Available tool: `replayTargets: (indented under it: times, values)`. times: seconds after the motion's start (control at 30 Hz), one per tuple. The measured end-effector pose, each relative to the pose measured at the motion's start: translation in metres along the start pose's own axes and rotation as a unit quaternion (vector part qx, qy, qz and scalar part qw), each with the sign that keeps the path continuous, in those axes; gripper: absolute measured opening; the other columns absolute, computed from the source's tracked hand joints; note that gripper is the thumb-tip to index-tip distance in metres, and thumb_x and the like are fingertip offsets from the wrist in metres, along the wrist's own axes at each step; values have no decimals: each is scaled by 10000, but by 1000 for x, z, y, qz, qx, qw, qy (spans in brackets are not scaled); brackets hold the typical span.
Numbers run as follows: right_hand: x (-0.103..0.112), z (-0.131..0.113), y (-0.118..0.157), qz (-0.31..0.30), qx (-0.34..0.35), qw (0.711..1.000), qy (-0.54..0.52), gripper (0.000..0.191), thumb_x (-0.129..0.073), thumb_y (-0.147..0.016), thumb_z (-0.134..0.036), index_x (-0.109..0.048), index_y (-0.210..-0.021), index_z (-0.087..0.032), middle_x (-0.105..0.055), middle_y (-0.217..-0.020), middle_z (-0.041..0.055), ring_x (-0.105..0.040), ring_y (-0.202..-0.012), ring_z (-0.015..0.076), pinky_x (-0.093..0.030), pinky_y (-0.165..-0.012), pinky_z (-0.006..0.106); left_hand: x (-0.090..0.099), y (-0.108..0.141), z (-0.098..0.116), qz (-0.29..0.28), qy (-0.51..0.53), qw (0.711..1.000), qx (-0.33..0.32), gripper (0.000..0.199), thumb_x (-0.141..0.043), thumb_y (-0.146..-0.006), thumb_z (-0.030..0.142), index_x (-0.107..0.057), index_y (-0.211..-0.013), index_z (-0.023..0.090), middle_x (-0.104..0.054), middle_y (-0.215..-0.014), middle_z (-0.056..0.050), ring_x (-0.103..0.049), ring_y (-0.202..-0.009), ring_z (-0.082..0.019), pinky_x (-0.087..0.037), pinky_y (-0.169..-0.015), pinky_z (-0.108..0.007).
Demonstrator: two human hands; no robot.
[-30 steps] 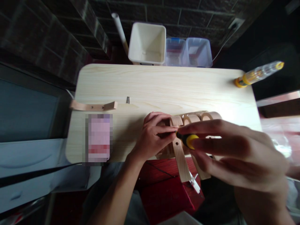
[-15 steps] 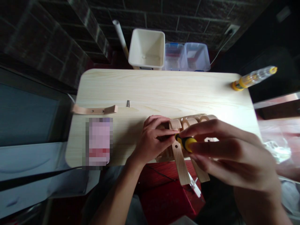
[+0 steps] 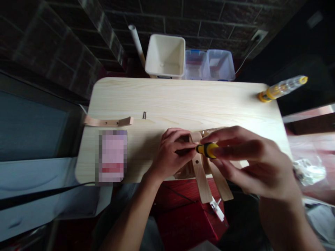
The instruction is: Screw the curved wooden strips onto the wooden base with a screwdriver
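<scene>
My right hand (image 3: 251, 160) grips a yellow and black screwdriver (image 3: 209, 150) between thumb and fingers. The tool's front end points left, to my left fingertips, where its tip is hidden. My left hand (image 3: 171, 153) is closed at the upper part of a wooden piece with curved slats (image 3: 201, 181); what its fingertips pinch is too small to make out. Two slats hang over the table's near edge, and a dark hole shows in the left one. Much of the wooden piece is hidden under my right hand.
On the table (image 3: 167, 97) are a curved wooden strip (image 3: 110, 122), two small screws (image 3: 144, 115), a blurred pink item (image 3: 112, 157) and a clear yellow-based bottle-like case (image 3: 282, 90) at the far right. Behind it stand a cream bin (image 3: 166, 55) and clear boxes (image 3: 220, 64).
My right hand has shifted slightly left and turned, and the screwdriver's handle now lies more level. My left hand stays nearly in place. The whole view has shifted a little.
</scene>
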State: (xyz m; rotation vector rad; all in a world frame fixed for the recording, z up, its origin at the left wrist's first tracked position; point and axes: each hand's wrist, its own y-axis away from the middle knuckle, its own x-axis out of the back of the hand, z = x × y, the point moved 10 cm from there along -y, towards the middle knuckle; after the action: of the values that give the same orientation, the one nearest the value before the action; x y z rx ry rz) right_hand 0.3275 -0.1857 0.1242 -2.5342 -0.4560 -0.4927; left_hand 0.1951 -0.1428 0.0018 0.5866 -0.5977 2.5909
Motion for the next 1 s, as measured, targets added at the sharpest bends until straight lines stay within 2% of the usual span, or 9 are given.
replayTargets:
  times: [0.27, 0.5, 0.83, 1.0]
  values:
    - [0, -3, -1, 10, 11, 1000, 9, 297, -738, -891, 7, -721, -1133, -163, -735, -1246, 128, -750, -1152, 232, -652, -895, 387, 0, 0, 2, -8, 2, 1000, 1, 103, -798, -944, 288, -866, -1022, 284, -779, -1235, -62, -638, -1253, -274, -550, -1113, -483]
    - [-1, -2, 0, 1, 11, 1000, -10, 371, -711, -872, 54, -719, -1187, -144, -748, -1295, 142, -722, -1247, 263, -634, -1019, 460, 0, -2, 2, -16, -4, 1000, 16, 104, -793, -936, 253, -861, -1011, 277, -776, -1247, -61, -637, -1253, -270, -552, -1115, -489]
    - [0, -2, 0, 7, 11, 1000, -16, 358, -713, -884, 52, -724, -1189, -134, -754, -1276, 142, -727, -1225, 259, -640, -981, 447, 0, -3, 2, -25, -9, 1000, 9, 106, -803, -925, 245, -865, -1009, 263, -776, -1249, -71, -642, -1262, -280, -538, -1132, -490]
    - [1, 1, 0, 4, -3, 1000, 1, 355, -735, -897, 16, -718, -1190, -185, -748, -1281, 133, -739, -1183, 249, -662, -921, 433, -1, -3, 2, -25, -11, 1000, 12, 110, -801, -934, 265, -864, -1024, 279, -777, -1252, -62, -637, -1261, -275, -536, -1124, -482]
